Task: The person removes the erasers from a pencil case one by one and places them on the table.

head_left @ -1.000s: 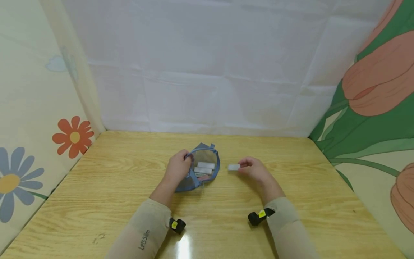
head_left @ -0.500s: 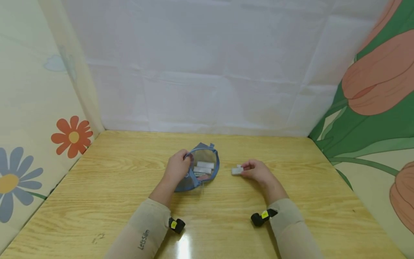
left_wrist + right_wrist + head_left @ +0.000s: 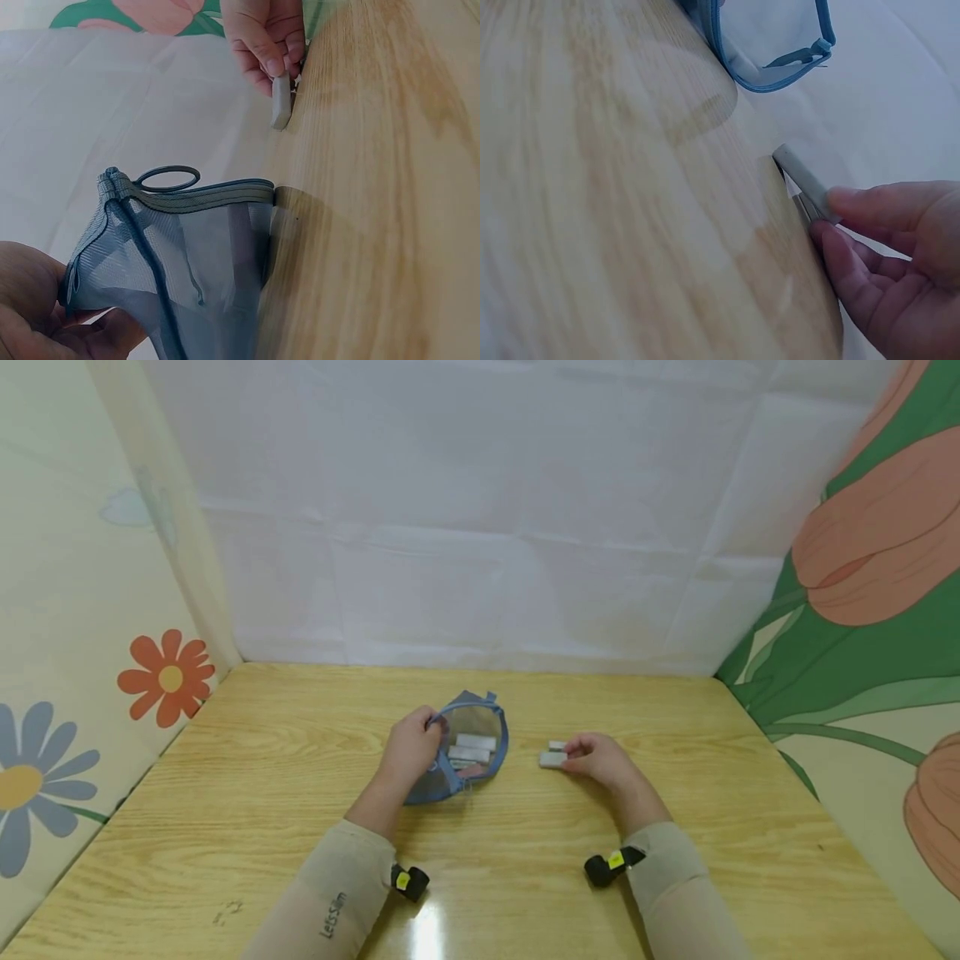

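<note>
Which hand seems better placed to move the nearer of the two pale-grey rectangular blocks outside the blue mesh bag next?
Probably the right hand: it pinches the nearer pale-grey block, while the left hand grips the edge of the blue mesh bag and is farther away.

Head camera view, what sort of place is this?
Probably an indoor tabletop recording setup: a wood-grain table, a creased white backdrop behind it, and flower-patterned coverings at both sides.
</note>
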The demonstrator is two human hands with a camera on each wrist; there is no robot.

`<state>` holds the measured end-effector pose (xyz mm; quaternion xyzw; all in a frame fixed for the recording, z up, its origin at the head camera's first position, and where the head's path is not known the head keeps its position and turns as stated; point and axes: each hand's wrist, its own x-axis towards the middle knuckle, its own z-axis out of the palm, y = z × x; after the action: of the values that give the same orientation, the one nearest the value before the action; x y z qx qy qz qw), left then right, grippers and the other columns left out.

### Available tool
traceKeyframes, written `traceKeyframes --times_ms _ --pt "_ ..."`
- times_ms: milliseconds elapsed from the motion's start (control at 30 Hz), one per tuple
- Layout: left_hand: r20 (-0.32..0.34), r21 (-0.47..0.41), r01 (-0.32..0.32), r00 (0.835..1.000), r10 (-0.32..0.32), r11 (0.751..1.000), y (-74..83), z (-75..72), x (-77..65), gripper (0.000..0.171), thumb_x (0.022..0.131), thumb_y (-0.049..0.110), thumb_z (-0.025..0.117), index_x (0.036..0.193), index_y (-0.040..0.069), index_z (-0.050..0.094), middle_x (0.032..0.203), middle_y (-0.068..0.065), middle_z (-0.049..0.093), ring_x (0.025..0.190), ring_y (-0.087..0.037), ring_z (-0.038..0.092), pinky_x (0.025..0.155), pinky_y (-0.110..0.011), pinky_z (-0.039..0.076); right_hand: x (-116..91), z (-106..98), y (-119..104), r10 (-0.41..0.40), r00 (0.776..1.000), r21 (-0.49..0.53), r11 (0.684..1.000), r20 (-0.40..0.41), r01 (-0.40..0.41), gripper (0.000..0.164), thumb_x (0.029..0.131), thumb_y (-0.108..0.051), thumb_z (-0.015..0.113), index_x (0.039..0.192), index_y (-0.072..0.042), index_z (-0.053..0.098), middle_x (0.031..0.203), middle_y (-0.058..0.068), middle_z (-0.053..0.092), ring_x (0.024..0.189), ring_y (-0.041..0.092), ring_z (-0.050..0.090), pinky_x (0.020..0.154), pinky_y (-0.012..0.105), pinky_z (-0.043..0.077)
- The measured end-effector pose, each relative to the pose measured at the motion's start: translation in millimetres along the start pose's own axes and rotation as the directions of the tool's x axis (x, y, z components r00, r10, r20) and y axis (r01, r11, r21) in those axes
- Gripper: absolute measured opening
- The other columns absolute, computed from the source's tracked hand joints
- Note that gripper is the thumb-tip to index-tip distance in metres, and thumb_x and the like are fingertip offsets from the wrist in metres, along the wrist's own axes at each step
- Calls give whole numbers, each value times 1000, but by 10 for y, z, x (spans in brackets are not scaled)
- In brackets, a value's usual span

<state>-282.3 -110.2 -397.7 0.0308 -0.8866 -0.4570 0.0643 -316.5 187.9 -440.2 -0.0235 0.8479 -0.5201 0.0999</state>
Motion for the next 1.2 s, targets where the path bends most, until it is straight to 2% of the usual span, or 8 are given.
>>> traceKeyframes --times_ms 200,433,633,900,1033,1200 --pt "7 1 7 1000 -7 1000 5 -8 -9 16 91 15 45 90 9 60 87 -7 63 74 -21 55 58 -28 45 -14 -14 2 -18 1000 -43 999 -10 17 25 75 -3 71 97 4 63 89 10 62 76 14 56 69 25 50" --pt "15 -8 9 1000 -9 1000 4 -5 -8 17 91 14 44 90 8 59 88 -8 63 74 -21 55 57 -28 45 -15 -36 0 11 1000 72 997 -15 -10 23 77 -1 68 98 7 62 90 10 63 75 13 59 69 25 51" --pt "14 -17 13 1000 -12 1000 -2 0 -4 16 91 15 44 90 8 59 86 -7 63 69 -20 54 54 -27 44 -6 -33 -46 26 999 94 995 -19 -24 23 81 -2 64 102 7 60 89 10 62 73 13 59 69 27 51" --pt "27 -34 20 999 -19 999 -1 -1 -6 16 91 16 45 91 8 59 85 -7 62 64 -18 53 52 -27 44 1 -10 -204 -45 999 -17 999 4 45 27 84 -14 65 106 1 61 95 9 61 82 17 58 74 31 50" --pt "33 -37 21 999 -20 999 9 -7 -11 16 92 15 45 92 7 59 86 -8 62 66 -18 54 53 -27 44 -5 14 -309 -81 996 -24 996 29 82 31 84 -12 65 110 4 59 97 10 61 86 18 58 79 33 50" --pt "30 -32 15 999 -14 999 14 -11 -15 16 92 16 45 91 8 59 86 -7 63 70 -20 55 54 -27 45 16 84 -394 -132 989 -13 991 64 133 32 84 -11 63 112 5 58 97 10 61 85 16 56 77 31 49"
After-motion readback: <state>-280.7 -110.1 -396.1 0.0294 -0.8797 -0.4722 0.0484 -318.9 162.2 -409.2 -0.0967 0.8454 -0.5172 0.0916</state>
